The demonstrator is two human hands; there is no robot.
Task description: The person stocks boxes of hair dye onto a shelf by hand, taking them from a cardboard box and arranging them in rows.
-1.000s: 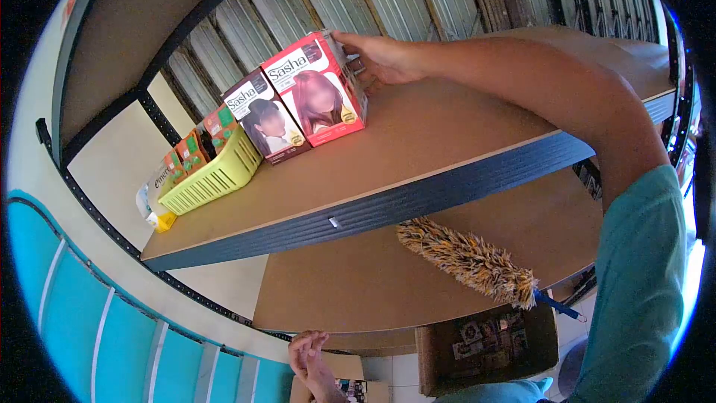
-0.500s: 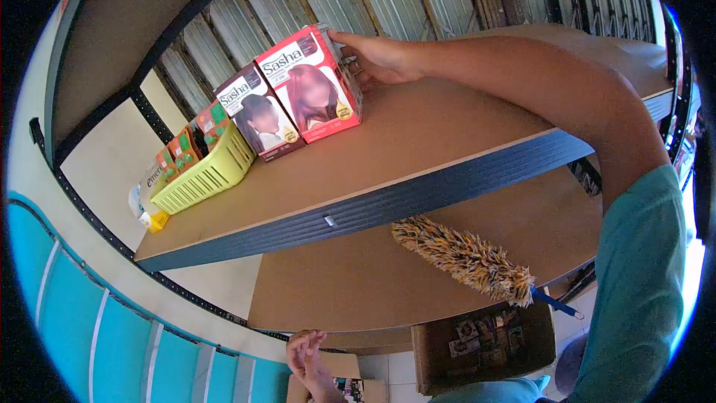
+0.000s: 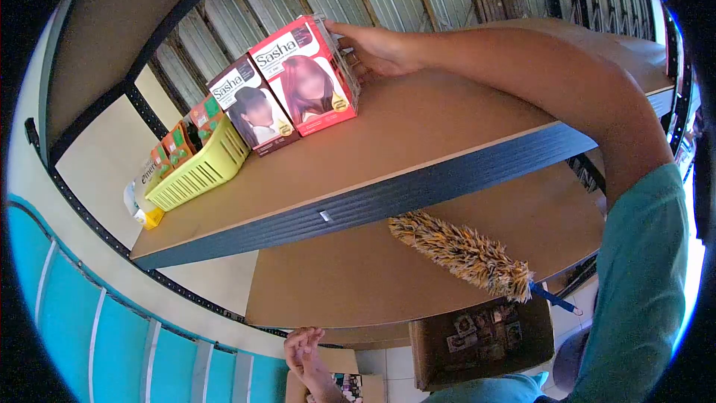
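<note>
My right hand [image 3: 373, 51] reaches across the upper shelf to the red Sasha hair dye box [image 3: 303, 78]. Its thumb lies at the box's top right edge, with bent fingers against the right side; the fingertips are partly hidden. Close against that box on the left stands a dark brown Sasha hair dye box [image 3: 252, 108]. A yellow-green plastic basket [image 3: 200, 173] holding orange and green packets [image 3: 176, 143] comes after it. Low in the view, my left hand [image 3: 303, 351] hangs by the lower shelf's front edge, fingers loosely bent, with nothing visible in it.
A fluffy duster [image 3: 462, 255] lies on the lower shelf [image 3: 321, 283], its blue handle over the edge. Below are an open cardboard box [image 3: 481, 347] with small packs and another carton [image 3: 339, 362]. A white and yellow package [image 3: 143, 198] stands at the upper shelf's left end.
The view has shifted slightly, so the shelf goods appear a little further left and up. My right hand stays at the red box; my left hand has hardly moved.
</note>
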